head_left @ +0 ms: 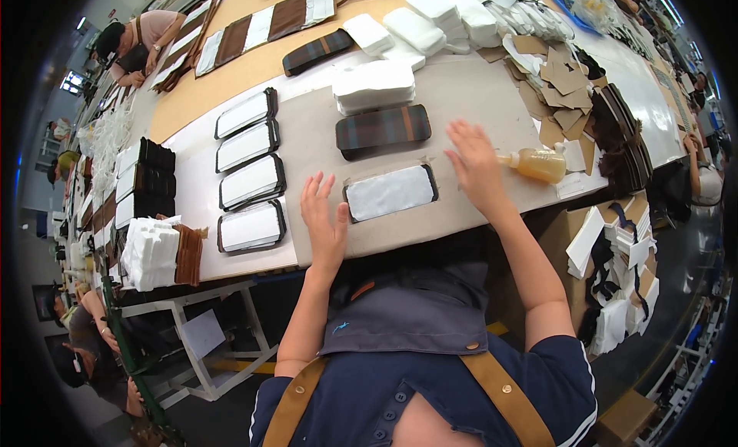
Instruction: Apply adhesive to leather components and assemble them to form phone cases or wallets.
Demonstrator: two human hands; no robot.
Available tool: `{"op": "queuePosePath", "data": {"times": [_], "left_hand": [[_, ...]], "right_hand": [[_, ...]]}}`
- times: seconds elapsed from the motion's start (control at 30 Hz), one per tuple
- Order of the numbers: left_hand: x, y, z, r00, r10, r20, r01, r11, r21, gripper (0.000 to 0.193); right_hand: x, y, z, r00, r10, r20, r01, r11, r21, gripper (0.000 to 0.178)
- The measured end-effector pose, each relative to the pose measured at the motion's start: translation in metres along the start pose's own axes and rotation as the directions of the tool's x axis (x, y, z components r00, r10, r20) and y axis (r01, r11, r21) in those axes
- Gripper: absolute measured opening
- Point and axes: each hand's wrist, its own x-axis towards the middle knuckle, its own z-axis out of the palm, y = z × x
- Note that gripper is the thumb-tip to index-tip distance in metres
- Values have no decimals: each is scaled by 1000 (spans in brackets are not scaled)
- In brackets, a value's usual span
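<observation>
My left hand (pixel 324 220) is raised with its fingers apart and holds nothing. It is beside the left end of a flat, pale grey rectangular piece (pixel 390 193) with dark rounded corners. My right hand (pixel 475 161), a little smeared by motion, has its fingers stretched out and is bare. It hovers past the right end of that piece, near the tip of a squeeze bottle (pixel 540 165) with amber liquid, lying on its side. Just beyond the grey piece sits a stack of dark plaid pieces (pixel 383 130). Behind it stands a stack of white pads (pixel 373 89).
Several dark-edged stacks topped with white panels (pixel 251 178) form a column to the left. White foam-like blocks (pixel 150 253) stand at the table's left edge. Brown card scraps (pixel 560 86) cover the right side, and a box of offcuts (pixel 611 278) stands below. Other people work nearby.
</observation>
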Motion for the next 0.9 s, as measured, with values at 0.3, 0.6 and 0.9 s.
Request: {"op": "queuePosePath", "data": {"times": [0.3,0.6,0.9], "left_hand": [[-1,7,-12,998,21,-52,-22,1000,-5,35],[8,1,-21,995,-51,-83,35,983,-178,27],[24,16,-17,846,-351,401,513,331,-792,53]], "right_hand": [[52,-21,69,878,-473,-74,476,879,33,17],[59,-18,74,847,-511,-146,523,851,54,11],[23,-52,13,848,-510,-146,530,799,284,19]]}}
